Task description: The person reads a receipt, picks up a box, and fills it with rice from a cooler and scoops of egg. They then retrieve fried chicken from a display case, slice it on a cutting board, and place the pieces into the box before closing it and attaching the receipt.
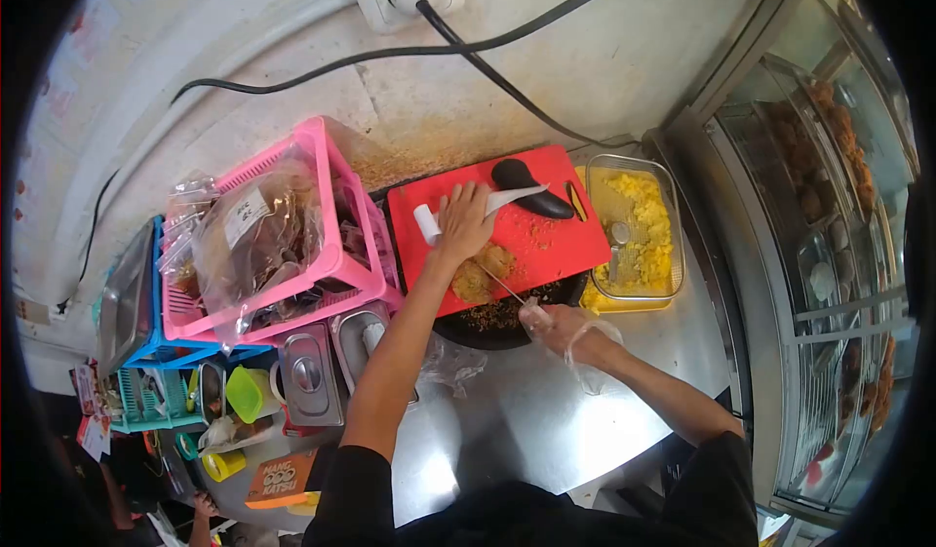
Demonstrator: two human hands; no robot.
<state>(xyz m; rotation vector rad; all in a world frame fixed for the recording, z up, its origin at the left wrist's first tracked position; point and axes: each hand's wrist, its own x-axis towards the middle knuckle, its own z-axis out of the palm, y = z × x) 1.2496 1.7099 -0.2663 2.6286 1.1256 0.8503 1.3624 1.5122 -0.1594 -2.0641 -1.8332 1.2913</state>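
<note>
My left hand [466,217] is closed over a white-handled knife [426,223] on the red cutting board [575,240]. Its pale, pointed blade sticks out to the right of the hand. My right hand [556,325], in a clear plastic glove, grips a thin metal tool [502,282] whose kind I cannot make out. The tool's tip reaches a brown breaded piece [475,279] near the board's front edge. Behind it on the board lies a dark, glossy, oblong thing resembling an eggplant [531,188], with a dark-edged yellowish strip [576,201] beside it.
Right of the board stands a wire basket [675,245] of yellow crumbs. A black pan [487,332] shows under the board. On the left are a pink crate [322,157] of bagged food, lidded steel containers [310,376] and an orange box [283,479]. A glass display case [809,303] borders the right.
</note>
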